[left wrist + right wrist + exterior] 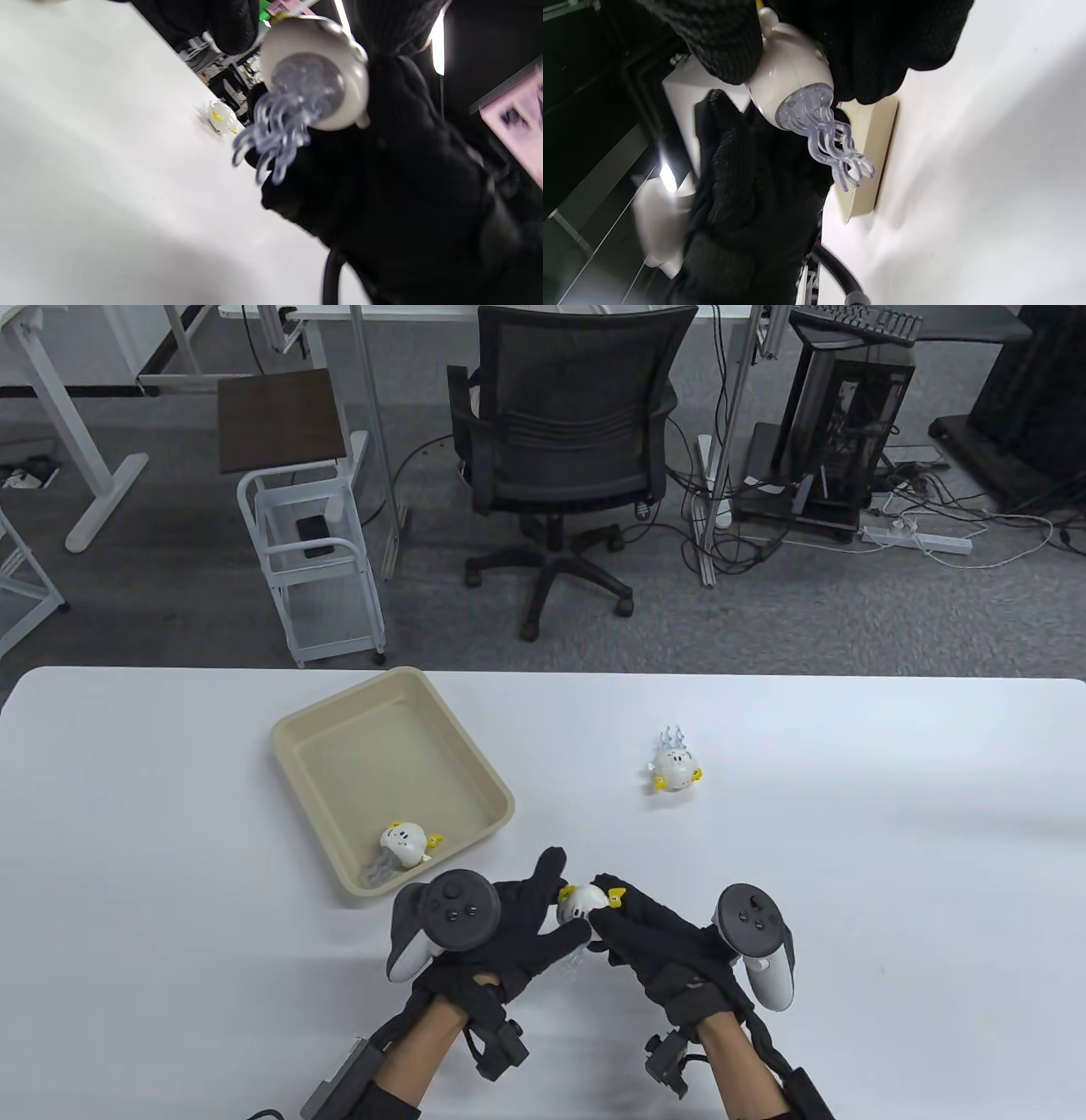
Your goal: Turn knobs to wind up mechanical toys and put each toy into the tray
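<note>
White tabletop [848, 899], grey office floor beyond. Near front edge: left hand [509, 929] cradling small white round wind-up toy with yellow knob and clear tentacles [581, 903], lifted off surface; right hand [657, 937] pinching its knob. Beige plastic tray [488, 780] just left; open surface rightward.

I see black knit gloves on my left hand [509, 933] and right hand [662, 942]. Each back carries a grey-and-black tracker with round buttons. Bare forearms show below, with black wrist modules and cables.
</note>
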`<state>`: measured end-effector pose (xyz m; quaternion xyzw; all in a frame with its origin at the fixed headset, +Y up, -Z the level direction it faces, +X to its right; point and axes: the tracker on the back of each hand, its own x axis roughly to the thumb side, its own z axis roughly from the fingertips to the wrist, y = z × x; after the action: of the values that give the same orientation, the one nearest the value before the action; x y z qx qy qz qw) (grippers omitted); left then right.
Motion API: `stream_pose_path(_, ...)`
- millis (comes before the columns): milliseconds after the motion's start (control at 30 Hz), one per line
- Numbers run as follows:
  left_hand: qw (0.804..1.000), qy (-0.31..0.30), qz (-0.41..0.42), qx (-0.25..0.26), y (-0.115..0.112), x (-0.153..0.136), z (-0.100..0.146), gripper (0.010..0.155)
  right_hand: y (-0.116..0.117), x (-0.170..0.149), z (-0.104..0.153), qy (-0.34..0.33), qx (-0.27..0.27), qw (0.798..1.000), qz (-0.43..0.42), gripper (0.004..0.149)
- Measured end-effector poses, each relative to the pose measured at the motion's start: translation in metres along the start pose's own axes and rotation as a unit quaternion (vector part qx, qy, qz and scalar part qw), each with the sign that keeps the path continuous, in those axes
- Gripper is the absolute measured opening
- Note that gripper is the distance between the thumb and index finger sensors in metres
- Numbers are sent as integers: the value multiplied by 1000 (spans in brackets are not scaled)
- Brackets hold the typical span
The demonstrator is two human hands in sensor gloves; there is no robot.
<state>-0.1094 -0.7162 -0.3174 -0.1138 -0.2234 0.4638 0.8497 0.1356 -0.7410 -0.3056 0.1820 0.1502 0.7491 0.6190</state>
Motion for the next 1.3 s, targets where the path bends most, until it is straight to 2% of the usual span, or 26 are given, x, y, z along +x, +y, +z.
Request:
stream_pose_path(67,998,-13,11,-58,-1,-8,0,93,5,2,-2,-7,20,1000,4,66)
stream_pose_path(100,996,-34,42,-65,-1,-11,-2,87,6,2,-2,1,11,1000,5,65)
stream_pose_path(167,994,-35,71,-70,-1,-14,-4,83,6,4,0,11,-13,1000,16,63)
stream_pose_path(233,997,-27,56,-47,0,-14,-4,79,6,6,2,25,-49,998,37,62)
stream_pose_path(333,999,-8,34,6,1,-12,-2,78,8,13,8,43,-129,981,138,59)
stream_pose_path(400,1000,11,29,3,2,-17,-3,78,8,17,10,28,-143,971,191,50)
stream_pose_path(467,999,16,51,-2,3,-22,-2,78,9,16,9,17,-125,974,189,42)
stream_pose_path(600,998,15,55,-5,3,-24,0,78,9,13,8,30,-121,978,166,41)
stream_pose_path(667,999,-7,52,-3,2,-22,0,77,7,7,7,54,-119,986,105,41)
stream_pose_path(700,999,-19,49,7,0,-20,0,77,6,0,7,73,-113,990,39,41)
stream_pose_path(767,998,-39,37,11,-2,-17,0,77,7,-11,7,105,-105,987,-67,40)
stream_pose_path(833,999,-47,18,13,-4,-15,1,76,7,-18,6,131,-97,980,-114,41)
stream_pose_path(933,999,-37,-7,10,-4,-17,1,76,6,-20,4,137,-93,983,-81,40)
stream_pose_path(1067,1000,7,15,25,0,-25,1,78,9,-13,2,94,-83,992,16,45)
stream_pose_path(1300,994,61,90,1,2,-41,-2,81,11,-9,0,61,-58,995,54,45)
